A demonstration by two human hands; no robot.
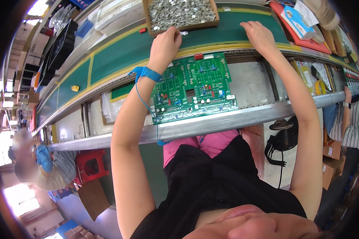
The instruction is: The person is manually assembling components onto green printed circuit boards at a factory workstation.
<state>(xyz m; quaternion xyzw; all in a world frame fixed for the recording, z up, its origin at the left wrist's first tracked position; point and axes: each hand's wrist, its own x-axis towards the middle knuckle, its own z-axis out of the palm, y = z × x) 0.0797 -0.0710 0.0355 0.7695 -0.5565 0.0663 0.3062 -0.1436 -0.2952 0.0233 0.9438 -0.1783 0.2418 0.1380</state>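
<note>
My left hand [164, 48] is at the near edge of a cardboard box [183, 28] full of small silvery parts [179, 14]. Its fingers are pinched together; a small white piece [183, 33] shows beside the fingertips, and I cannot tell whether they hold it. A blue wrist strap [146, 73] with a coiled cord circles that wrist. Over the green belt, to the right of the box, my right hand [261, 38] has its fingers loosely apart with nothing visible in them. Between my arms, a green circuit board [193, 85] with mounted components lies on the rails.
A metal rail [227, 117] runs along the front. A red part [143, 30] and a yellow piece [75, 88] lie on the green belt [119, 53]. At the right are a blue tissue box [297, 23], a red tray [319, 47] and another person's hand [348, 95]. Someone sits at the left.
</note>
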